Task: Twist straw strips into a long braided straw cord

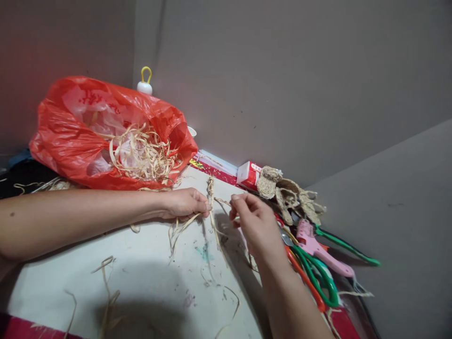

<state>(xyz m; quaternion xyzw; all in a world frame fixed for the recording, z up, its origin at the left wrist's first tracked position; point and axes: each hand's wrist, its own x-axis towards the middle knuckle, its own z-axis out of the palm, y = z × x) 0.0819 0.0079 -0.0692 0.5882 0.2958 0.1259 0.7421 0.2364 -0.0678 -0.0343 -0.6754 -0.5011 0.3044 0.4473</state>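
Note:
My left hand (185, 202) lies on the white table top (158, 278) with its fingers pinched on a bundle of pale straw strands (211, 202). A short braided stretch of the strands rises just above the pinch, and loose ends trail down toward me. My right hand (252, 221) is close beside it, fingers pinched on a thin strand that runs across to the braid.
A red plastic bag (88, 136) full of loose straw lies at the back left. Along the right edge sit woven straw pieces (287, 193), a pink glue gun (318, 247), green-handled scissors (318, 275) and a red-and-white box (249, 174). Stray strands litter the table.

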